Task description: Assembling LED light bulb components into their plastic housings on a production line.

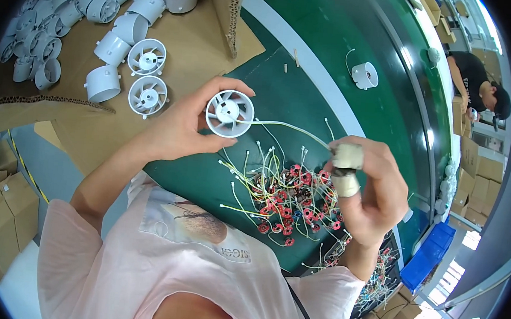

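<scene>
Left hand (181,124): thumb and fingers curve around opposite sides of a white fan housing (228,109), gripping it by its outer wall.
Fan housing: held above the green tabletop (256,69), by the edge of the cardboard sheet; its round face with hub and blades is turned up.
Right hand (379,190): thumb and index finger, both wrapped in pale tape (348,156), pinch the far end of a white cable (288,125); the other fingers are curled in.
Cable: runs from the housing's hub across to the right hand in a slight arch.
Coil heap (291,201): red ring-shaped parts with tangled leads, spread on the tabletop between its near edge and the right hand.
Cardboard sheet (198,47): covers the tabletop's left part; two fan housings (149,61) lie there face up, just beside white cylinders (111,49).
Green belt (332,24): beyond the tabletop's far edge, carrying a white cylinder with a wire (365,76).
Co-worker (471,74): dressed in black, across the belt.
</scene>
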A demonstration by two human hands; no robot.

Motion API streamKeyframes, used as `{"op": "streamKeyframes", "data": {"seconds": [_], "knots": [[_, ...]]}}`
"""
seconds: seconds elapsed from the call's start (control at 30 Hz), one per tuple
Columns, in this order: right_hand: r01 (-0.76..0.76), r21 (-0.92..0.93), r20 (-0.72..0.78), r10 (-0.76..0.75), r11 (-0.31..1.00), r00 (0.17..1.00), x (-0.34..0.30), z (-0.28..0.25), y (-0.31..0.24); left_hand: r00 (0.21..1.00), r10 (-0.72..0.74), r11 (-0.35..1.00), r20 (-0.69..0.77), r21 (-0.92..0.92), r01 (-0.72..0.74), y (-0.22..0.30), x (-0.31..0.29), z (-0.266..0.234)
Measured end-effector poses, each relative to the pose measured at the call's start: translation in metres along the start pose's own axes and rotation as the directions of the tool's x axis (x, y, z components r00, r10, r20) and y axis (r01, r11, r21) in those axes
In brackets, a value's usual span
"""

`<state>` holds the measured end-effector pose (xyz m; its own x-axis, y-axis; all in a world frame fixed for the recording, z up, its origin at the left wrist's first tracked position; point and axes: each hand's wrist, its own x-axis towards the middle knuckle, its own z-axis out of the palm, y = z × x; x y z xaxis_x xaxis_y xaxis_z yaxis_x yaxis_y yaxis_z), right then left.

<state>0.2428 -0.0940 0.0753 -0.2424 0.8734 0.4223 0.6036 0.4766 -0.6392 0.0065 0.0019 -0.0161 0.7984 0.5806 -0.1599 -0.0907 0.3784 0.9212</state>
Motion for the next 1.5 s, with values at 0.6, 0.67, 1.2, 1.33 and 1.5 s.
{"op": "streamKeyframes", "data": {"seconds": [0.6, 0.67, 1.2, 1.33, 1.5], "knots": [[-0.044, -0.184, 0.174, 0.077, 0.982, 0.982, 0.030, 0.024, -0.007, 0.942, 0.317, 0.746, -0.108, 0.642, -0.177, -0.005, 0.000, 0.004], [-0.069, -0.185, 0.192, 0.105, 0.980, 0.976, 0.031, 0.024, -0.006, 0.944, 0.309, 0.752, -0.115, 0.637, -0.169, -0.005, 0.001, 0.005], [-0.530, 0.325, 0.311, 0.440, 0.784, 0.842, 0.032, 0.082, 0.003, 0.841, 0.537, 0.517, -0.074, 0.816, -0.259, -0.010, -0.003, 0.004], [-0.302, 0.106, 0.099, 0.292, 0.947, 0.951, 0.026, 0.087, 0.001, 0.825, 0.555, 0.595, -0.108, 0.744, -0.303, -0.010, -0.007, 0.002], [-0.044, -0.062, 0.035, 0.046, 0.997, 0.998, 0.024, 0.088, 0.010, 0.844, 0.530, 0.620, -0.082, 0.717, -0.319, 0.000, -0.007, 0.002]]}}
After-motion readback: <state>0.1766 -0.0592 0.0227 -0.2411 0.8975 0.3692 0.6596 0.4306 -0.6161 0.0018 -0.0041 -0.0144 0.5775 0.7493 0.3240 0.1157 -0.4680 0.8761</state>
